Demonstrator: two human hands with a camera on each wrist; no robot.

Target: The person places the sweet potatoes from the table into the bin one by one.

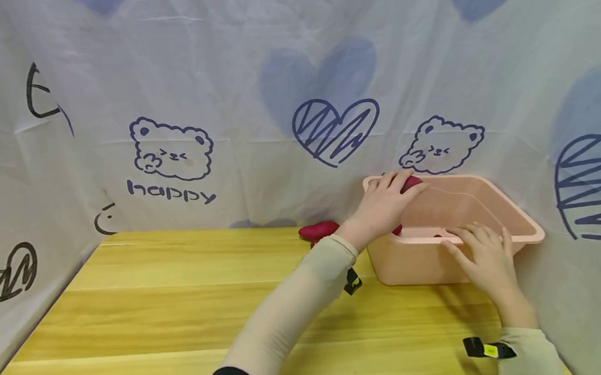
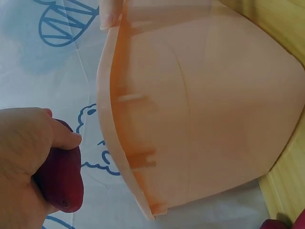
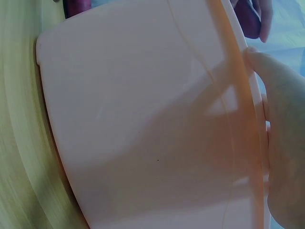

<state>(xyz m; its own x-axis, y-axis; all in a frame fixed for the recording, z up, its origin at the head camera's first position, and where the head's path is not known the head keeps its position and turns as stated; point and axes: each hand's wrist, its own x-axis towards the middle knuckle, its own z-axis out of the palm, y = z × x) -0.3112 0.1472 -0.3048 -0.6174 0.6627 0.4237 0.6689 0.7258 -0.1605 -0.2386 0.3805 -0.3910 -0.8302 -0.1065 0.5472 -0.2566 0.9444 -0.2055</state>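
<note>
The left hand (image 1: 383, 206) grips a dark red, sweet-potato-like object (image 1: 411, 183) above the left end of a pink plastic bin (image 1: 427, 263). In the left wrist view the fingers curl round that red object (image 2: 62, 183) beside the bin's rim (image 2: 106, 95). The right hand (image 1: 488, 260) lies over the bin's near rim, thumb outside and fingers reaching inside; the right wrist view shows the thumb on the rim (image 3: 255, 105). Inside the bin, parts of other red pieces (image 1: 397, 229) show; the near wall hides the rest.
On the wooden table (image 1: 184, 295), another red piece (image 1: 319, 230) lies left of the bin, with something small and red beneath it, partly hidden by the left forearm. A patterned white cloth (image 1: 245, 100) hangs behind the table and at both sides.
</note>
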